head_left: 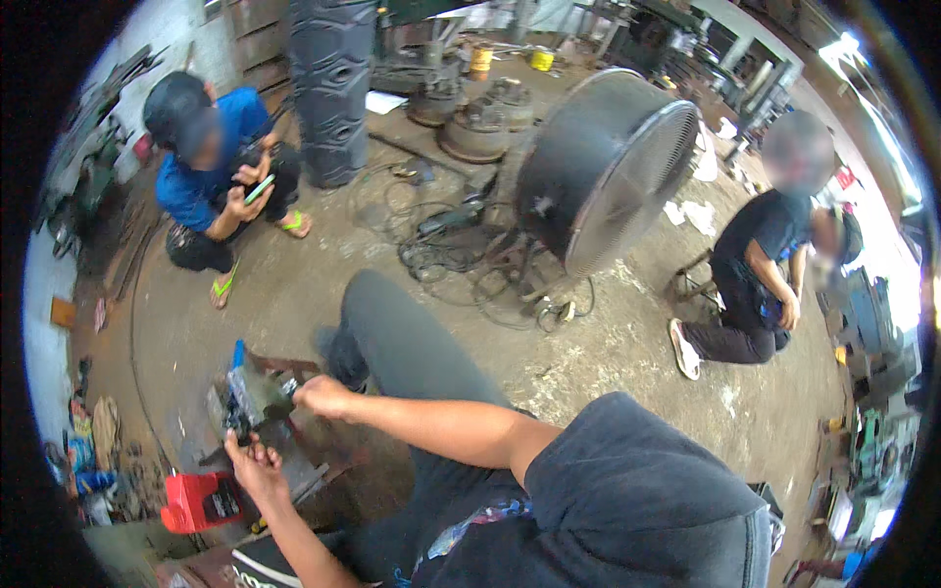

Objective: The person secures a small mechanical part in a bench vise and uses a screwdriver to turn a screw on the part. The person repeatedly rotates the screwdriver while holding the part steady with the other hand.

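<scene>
Low at the left, a grey metal block (257,400) stands on a dark, worn metal base, with a narrow blue piece (238,354) at its far end. My left hand (259,468) comes up from below, its thumb and forefinger closed at a small dark metal part (235,419) on the block's near left side. Across from it, my right hand (323,397) makes a fist at the block's right side. A short shiny metal piece (289,388) sticks out of that fist; its kind is too small to tell. A red plastic bottle (201,502) lies beside my left hand.
Ahead stands a large drum fan (608,167), with tangled cables (441,260) on the floor before it. A big tyre (333,93) rises behind. One person (221,162) squats at left with a phone; another (755,255) sits at right. Metal hubs (475,132) lie further back.
</scene>
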Demonstrator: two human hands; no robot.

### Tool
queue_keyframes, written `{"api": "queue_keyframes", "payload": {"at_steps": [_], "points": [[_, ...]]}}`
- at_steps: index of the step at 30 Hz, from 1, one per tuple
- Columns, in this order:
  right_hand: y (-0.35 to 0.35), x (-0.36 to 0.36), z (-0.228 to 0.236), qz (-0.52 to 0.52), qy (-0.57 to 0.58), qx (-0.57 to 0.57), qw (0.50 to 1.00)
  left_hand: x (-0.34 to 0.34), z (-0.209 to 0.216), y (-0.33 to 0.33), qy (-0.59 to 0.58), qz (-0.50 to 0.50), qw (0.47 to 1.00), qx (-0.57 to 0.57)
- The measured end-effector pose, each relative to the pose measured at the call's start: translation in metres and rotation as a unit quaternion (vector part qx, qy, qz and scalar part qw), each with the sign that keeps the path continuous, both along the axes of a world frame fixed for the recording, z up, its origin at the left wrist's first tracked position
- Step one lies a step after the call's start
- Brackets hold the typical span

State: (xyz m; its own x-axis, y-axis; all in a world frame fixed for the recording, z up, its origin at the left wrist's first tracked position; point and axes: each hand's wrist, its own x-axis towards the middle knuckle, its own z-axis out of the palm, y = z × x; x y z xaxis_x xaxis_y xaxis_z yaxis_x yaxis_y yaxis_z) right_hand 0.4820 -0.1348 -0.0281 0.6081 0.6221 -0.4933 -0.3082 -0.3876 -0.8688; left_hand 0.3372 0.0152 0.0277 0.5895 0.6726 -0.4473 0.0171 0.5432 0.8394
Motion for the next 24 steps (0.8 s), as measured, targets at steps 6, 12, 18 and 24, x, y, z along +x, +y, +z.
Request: {"api": "queue_keyframes", "payload": {"at_steps": [6, 12, 18, 24], "points": [[-0.101, 0.01, 0.08, -0.239, -0.396, 0.238, 0.854, 0.006, -0.001, 0.009, 0.002, -0.029, 1.0, 0.01], [-0.27, 0.102, 0.015, -0.585, -0.294, -0.055, 0.754, 0.006, -0.01, 0.025, -0.003, -0.032, 0.999, 0.016], [-0.464, 0.138, -0.091, -0.75, -0.191, -0.094, 0.627, 0.003, 0.001, 0.015, 0.007, -0.023, 0.999, 0.042], [-0.656, 0.161, -0.073, -0.815, -0.048, -0.075, 0.573, 0.004, 0.014, -0.006, -0.011, -0.002, 0.998, 0.069]]}}
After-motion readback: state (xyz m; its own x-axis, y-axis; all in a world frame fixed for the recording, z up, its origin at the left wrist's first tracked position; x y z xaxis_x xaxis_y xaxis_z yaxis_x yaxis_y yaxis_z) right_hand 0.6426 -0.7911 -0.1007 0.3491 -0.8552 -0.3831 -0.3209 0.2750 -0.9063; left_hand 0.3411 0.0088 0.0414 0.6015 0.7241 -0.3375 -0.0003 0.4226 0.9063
